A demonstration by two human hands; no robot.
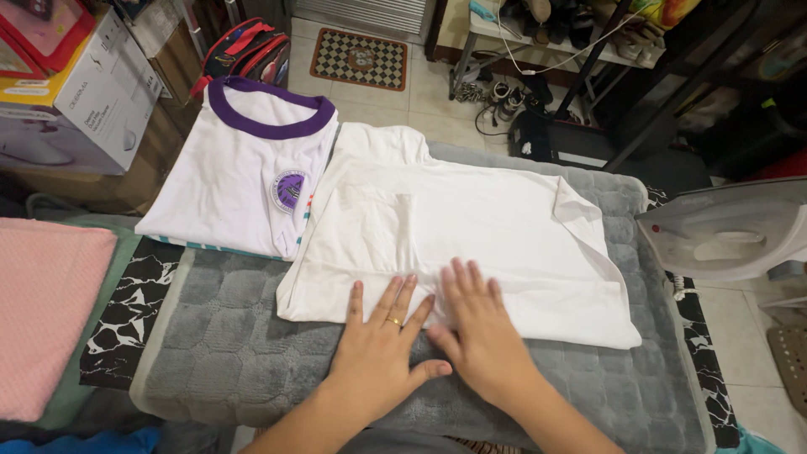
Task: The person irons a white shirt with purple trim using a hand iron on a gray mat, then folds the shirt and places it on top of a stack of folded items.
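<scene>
Grey padded matting (252,336) carries a folded white shirt (471,227), and on its near edge the left hand (380,353) and right hand (481,336) lie flat, fingers spread, gripping nothing, pressing it smooth.

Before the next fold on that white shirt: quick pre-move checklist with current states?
1. Both hands on the garment: ok. The left hand and the right hand lie flat, palms down, on the near edge of the white shirt.
2. Shirt lies flat on the grey quilted pad: ok, only light creases show.
3. Far-right collar area smooth: not ok, a flap is turned over there.
4. Clearance from the folded purple-collared shirt: not ok, the two meet or overlap at the left edge.
5. Iron off the fabric: ok, it sits at the pad's right, apart from the shirt.
6. Iron hot or plugged in: cannot tell.
</scene>
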